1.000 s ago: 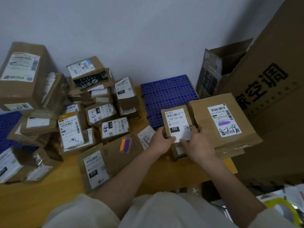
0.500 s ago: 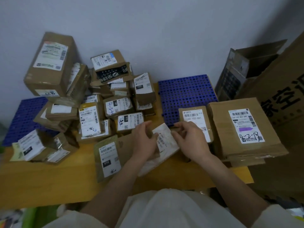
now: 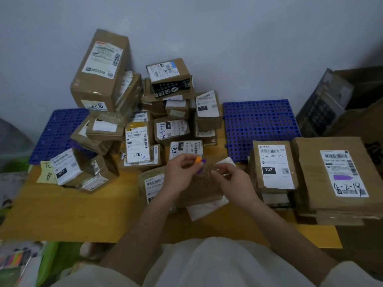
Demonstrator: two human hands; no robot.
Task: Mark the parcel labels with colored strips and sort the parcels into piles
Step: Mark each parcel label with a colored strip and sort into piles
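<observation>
A flat brown parcel with a 010 label lies at the table's middle, over a white envelope. An orange strip and a purple strip stick up at its far edge. My left hand pinches the orange strip between thumb and fingers. My right hand curls its fingers on the parcel just right of the strips. To the right, a small box labelled 102 tops a stack. Beside it sits a large box whose label carries a purple strip.
A jumbled heap of labelled parcels fills the back left of the yellow table. Blue plastic grids lie behind. A yellow note sits at the left. Large cartons stand at the right, and packs of colored strips lie low left.
Both hands have left the 102 box on the right stack and moved left to the flat brown parcel. The left hand now pinches the orange strip.
</observation>
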